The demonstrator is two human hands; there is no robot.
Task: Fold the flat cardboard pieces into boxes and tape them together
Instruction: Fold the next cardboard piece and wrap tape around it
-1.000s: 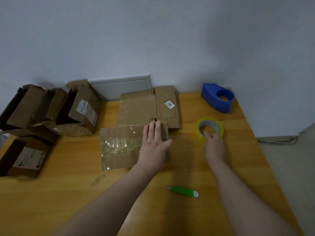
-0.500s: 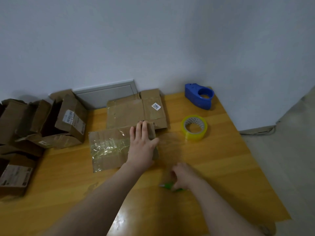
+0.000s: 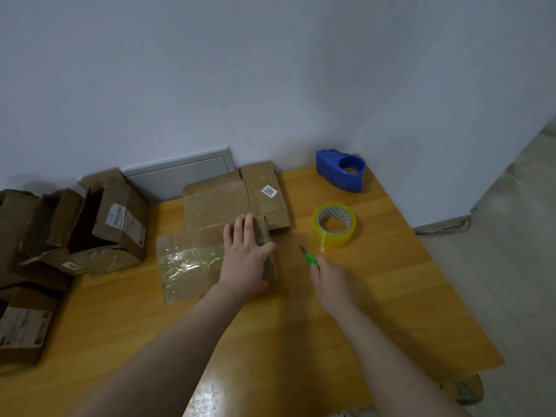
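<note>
The flat brown cardboard piece patched with clear tape [image 3: 186, 263] lies on the orange wooden table [image 3: 391, 296] under the left hand [image 3: 245, 263], whose straight fingers press it down, while beside it the right hand [image 3: 332, 281] grips a small green-handled knife [image 3: 310, 258], with the yellow-tinted roll of clear tape [image 3: 334, 239] beyond and the blue plastic tape dispenser [image 3: 337, 173] farthest.

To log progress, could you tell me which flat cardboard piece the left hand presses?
The nearer piece, covered in crinkled clear tape; the farther piece carries a 7202 sticker.

One wide-angle view is taken from the head, aimed forward and down at the table [image 3: 406, 296]; left hand [image 3: 245, 261] and right hand [image 3: 332, 284] are seen close, wall [image 3: 270, 70] beyond.
</note>
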